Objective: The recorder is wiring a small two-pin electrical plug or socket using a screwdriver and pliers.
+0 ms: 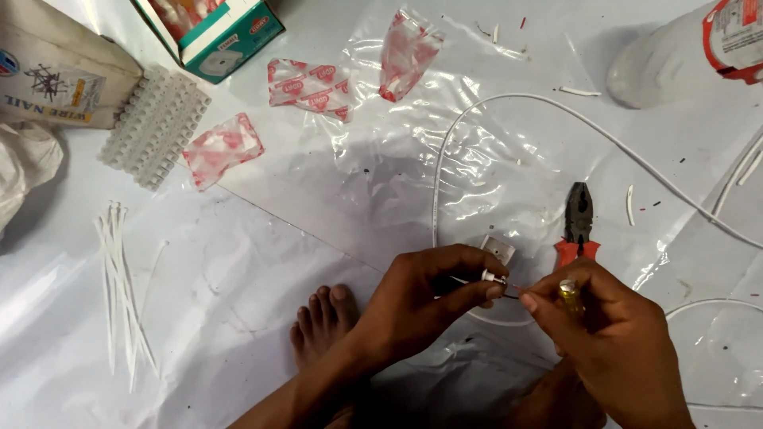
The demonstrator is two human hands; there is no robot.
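Left hand (421, 298) pinches a small white connector (493, 277), right hand (608, 334) grips a yellow-handled screwdriver (568, 295) against it (red-handled pliers (578, 222) just beyond).

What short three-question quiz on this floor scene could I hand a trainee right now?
1. True or false: the red-handled pliers are held in the right hand.
2. Which lies nearest the white terminal strip? A) the pliers B) the bundle of white cable ties C) a red-and-white plastic packet
3. What does the left hand pinch at its fingertips?

Key
1. False: the pliers lie on the clear plastic sheet; the right hand holds a yellow-handled screwdriver.
2. C.
3. A small white connector piece at the end of a white cable.
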